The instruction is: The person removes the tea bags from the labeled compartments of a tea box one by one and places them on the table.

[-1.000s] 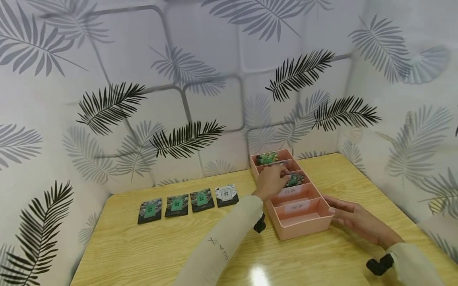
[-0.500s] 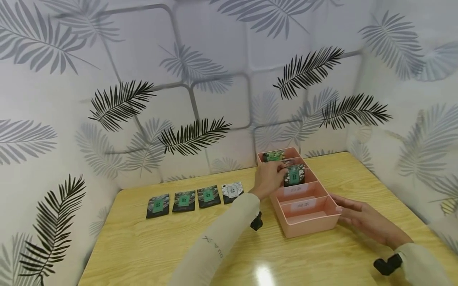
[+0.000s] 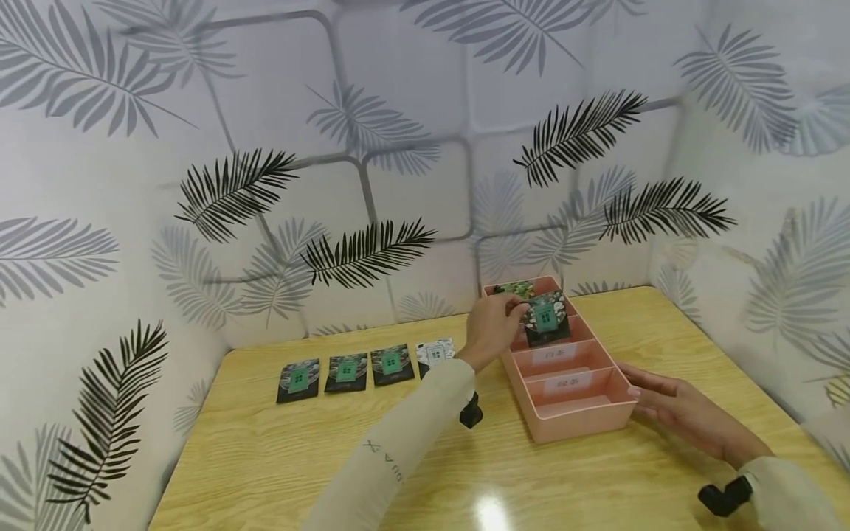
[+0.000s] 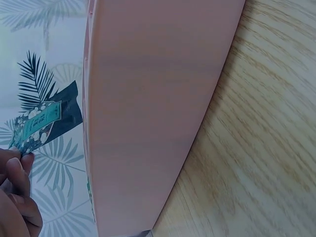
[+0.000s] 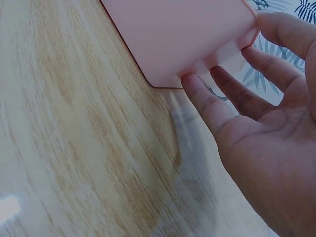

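My left hand (image 3: 493, 328) pinches a dark sachet (image 3: 547, 318) with a green label by its left edge, holding it up over the middle compartments of a pink divided box (image 3: 576, 428). The left wrist view shows thumb and fingers gripping one end of the same sachet (image 4: 42, 121) above the box's side wall (image 4: 148, 108). At the near right corner of the box, my right hand (image 3: 684, 409) touches the wall. Its fingers (image 5: 242, 94) are spread and fairly straight, with the tips resting on the pink plastic in the right wrist view.
Another green sachet (image 3: 514, 289) lies in the farthest compartment. White labels (image 3: 567, 382) mark the near dividers. Left of the box, several sachets (image 3: 345, 372) lie in a row on the wooden table (image 3: 265, 457). A patterned wall stands behind the table.
The sachet has come up out of its compartment in my left hand and now faces the camera, tilted. My right hand stays at the box corner. The head view has shifted slightly.
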{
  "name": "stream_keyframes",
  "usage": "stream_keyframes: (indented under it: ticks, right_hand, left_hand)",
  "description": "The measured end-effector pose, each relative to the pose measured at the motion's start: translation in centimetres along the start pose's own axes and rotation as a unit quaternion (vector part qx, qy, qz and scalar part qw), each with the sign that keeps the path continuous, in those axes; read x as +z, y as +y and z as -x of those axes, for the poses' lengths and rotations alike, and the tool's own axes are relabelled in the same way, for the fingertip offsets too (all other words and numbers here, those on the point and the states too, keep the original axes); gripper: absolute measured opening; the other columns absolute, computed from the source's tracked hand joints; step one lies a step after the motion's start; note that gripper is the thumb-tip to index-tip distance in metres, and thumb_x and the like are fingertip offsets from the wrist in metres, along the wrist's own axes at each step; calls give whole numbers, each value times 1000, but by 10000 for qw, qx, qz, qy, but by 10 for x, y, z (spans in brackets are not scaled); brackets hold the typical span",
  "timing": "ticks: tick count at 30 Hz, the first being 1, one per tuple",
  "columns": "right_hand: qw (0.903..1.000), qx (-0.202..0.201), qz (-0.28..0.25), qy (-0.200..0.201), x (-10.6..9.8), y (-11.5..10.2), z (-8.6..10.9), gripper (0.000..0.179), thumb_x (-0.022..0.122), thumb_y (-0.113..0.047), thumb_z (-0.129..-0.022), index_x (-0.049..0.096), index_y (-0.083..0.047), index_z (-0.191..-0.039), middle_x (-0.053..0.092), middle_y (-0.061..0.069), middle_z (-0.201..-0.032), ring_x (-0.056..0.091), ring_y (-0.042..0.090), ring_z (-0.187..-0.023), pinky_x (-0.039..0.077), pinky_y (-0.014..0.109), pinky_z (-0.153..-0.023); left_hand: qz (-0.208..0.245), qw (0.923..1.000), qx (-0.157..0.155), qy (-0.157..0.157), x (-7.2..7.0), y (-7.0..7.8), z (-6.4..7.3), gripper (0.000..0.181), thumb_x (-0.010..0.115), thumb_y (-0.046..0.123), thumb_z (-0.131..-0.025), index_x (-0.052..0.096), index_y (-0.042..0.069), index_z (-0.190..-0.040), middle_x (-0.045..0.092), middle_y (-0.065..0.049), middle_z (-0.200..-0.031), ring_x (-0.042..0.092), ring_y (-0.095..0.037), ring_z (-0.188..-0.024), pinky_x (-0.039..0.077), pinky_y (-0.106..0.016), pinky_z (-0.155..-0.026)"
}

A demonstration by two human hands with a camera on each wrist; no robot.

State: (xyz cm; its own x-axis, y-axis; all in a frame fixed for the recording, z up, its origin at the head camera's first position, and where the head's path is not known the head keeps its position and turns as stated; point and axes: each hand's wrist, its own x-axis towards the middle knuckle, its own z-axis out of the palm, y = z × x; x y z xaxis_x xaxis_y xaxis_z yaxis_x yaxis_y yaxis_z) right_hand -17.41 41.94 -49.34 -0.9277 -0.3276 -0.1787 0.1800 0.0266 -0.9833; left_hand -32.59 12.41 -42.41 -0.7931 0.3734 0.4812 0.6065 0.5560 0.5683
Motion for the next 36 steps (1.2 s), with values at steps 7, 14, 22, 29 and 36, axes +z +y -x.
stream_keyframes:
  ticks: [7,14,22,29,36]
  right_hand:
    - [9998,-94,-58,-164,-1,0,-2,52,36,-17,-105,17,-10,-153,36,-19,-146,45,4,-127,42,28,-97]
    - [9995,-182,-94,-224,0,2,-2,52,35,-15,-105,15,-7,-153,39,-21,-144,45,5,-128,42,28,-98]
    - [9985,-196,-132,-492,-2,2,-1,51,31,-15,-106,13,-10,-153,34,-21,-147,43,3,-129,41,27,-99]
    - [9975,-255,-299,-587,0,0,-1,52,31,-14,-106,10,-7,-153,35,-20,-146,43,5,-129,41,28,-99]
    - [9966,-348,-426,-621,2,0,-1,52,31,-12,-106,8,-4,-152,40,-21,-143,44,6,-128,41,29,-99]
  left_hand:
    - [-100,9996,119,230,-17,-2,5,19,61,34,-93,73,20,-99,69,10,-82,53,3,-59,44,-18,-56]
    - [42,9998,133,158,-28,-12,14,19,61,33,-94,72,19,-101,70,9,-87,55,3,-60,44,-18,-58]
    - [-15,9998,180,124,-46,-20,27,19,59,33,-95,71,19,-99,68,9,-90,54,2,-58,47,-21,-63]
    - [225,9995,225,70,-67,-31,41,21,57,33,-96,70,20,-104,69,5,-93,43,-8,-44,38,-24,-46]
    - [121,9995,278,115,-83,-44,53,18,58,30,-95,70,18,-103,69,7,-91,44,-6,-45,37,-23,-45]
